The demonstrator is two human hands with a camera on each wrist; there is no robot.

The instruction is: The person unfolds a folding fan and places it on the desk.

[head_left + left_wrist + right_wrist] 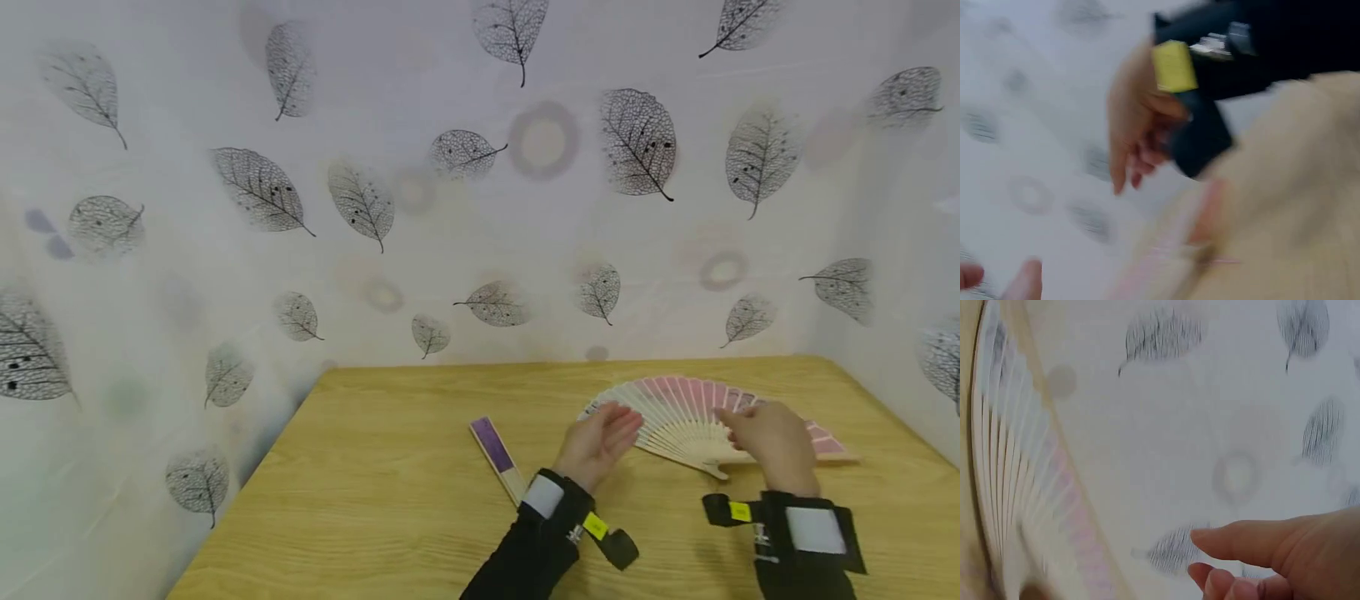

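A spread folding fan (pixel 686 408), pale green on its left and pink on its right, lies on the wooden table. My left hand (pixel 600 442) hovers by its left side, fingers extended and nothing held. Over its right part is my right hand (pixel 776 442), hiding some of the pink leaf. The right wrist view shows that hand (pixel 1291 556) with thumb out and fingers loosely bent, holding nothing, while the fan's ribs (pixel 1007 456) stand at the left. Blurred in the left wrist view are the right hand (pixel 1138 119) and my left fingertips (pixel 1025 284).
A folded fan with a purple leaf (pixel 492 446) and pale wooden sticks lies left of my left hand, its lower end behind the left wrist. A whitish cloth printed with leaves (pixel 487 208) hangs behind and beside the table (pixel 360 500). Both wrists wear black straps.
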